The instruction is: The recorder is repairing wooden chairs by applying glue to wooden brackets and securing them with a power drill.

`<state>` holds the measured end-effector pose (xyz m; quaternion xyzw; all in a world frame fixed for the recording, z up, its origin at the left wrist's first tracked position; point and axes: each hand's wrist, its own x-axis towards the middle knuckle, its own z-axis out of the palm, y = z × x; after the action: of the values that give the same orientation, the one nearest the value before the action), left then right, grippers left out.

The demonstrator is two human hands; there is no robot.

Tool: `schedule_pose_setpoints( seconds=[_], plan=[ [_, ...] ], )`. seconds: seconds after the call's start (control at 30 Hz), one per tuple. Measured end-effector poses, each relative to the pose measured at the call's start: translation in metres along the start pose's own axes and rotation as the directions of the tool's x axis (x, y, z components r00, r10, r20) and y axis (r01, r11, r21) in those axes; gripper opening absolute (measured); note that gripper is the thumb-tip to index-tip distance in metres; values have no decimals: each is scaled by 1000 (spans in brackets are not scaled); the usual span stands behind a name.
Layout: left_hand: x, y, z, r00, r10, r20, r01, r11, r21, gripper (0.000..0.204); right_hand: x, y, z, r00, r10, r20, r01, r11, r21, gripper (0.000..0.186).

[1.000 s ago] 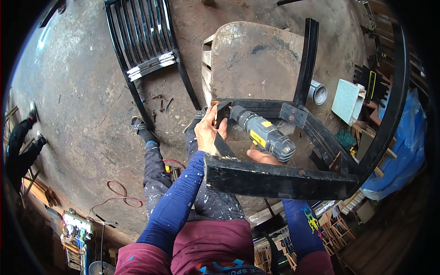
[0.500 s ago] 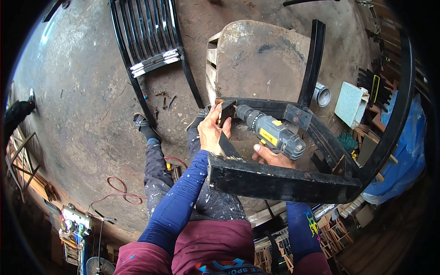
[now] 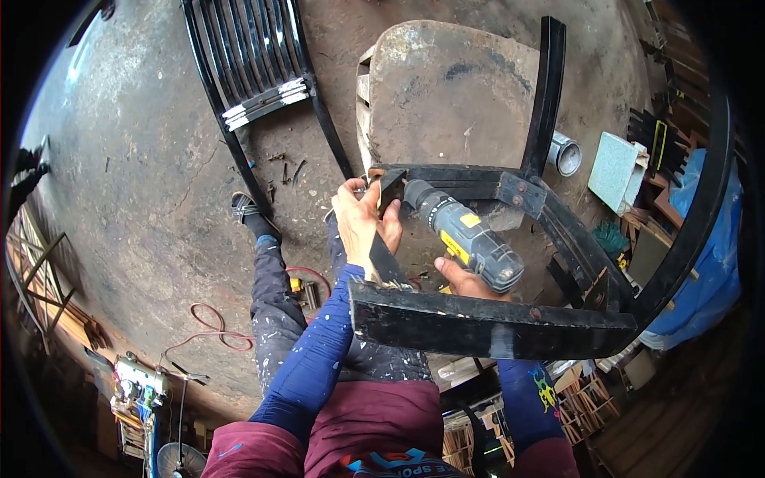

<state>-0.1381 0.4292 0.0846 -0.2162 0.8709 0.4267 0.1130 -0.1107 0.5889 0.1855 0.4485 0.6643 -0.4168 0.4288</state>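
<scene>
My right hand [image 3: 470,280] is closed round the handle of a grey and black cordless drill [image 3: 466,235] with yellow patches. The drill points up and left, its tip against a dark corner block [image 3: 393,190] at the frame's end. With my left hand [image 3: 365,219] I grip that corner block, fingers and thumb on either side. The block belongs to a black wooden chair frame [image 3: 494,323], whose near rail crosses in front of my right wrist. A long curved black leg rises at the right. The drill's grip is mostly hidden by my hand and the rail.
A slatted black chair back [image 3: 255,56] lies on the concrete floor, far left, with small scraps below it. A worn board [image 3: 454,95] lies ahead. A metal can [image 3: 564,155], pale box [image 3: 615,175] and blue sheeting [image 3: 701,263] stand right. A red hose [image 3: 215,328] coils at left.
My view has shifted slightly. The near rail sits a little lower and further left. The drill stays at the corner block, and both hands keep their grips.
</scene>
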Motion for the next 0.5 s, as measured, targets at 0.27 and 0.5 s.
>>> schedule_pose_setpoints(
  seconds=[0.27,0.5],
  plan=[
    [14,-21,-10,834,-289,471,515,715,-473,43,-4,0,11,998,24,-53,-23,999,24,52],
    [22,-45,-9,799,-217,560,538,673,-507,47,5,23,18,997,22,-73,-10,987,163,49]
  ],
)
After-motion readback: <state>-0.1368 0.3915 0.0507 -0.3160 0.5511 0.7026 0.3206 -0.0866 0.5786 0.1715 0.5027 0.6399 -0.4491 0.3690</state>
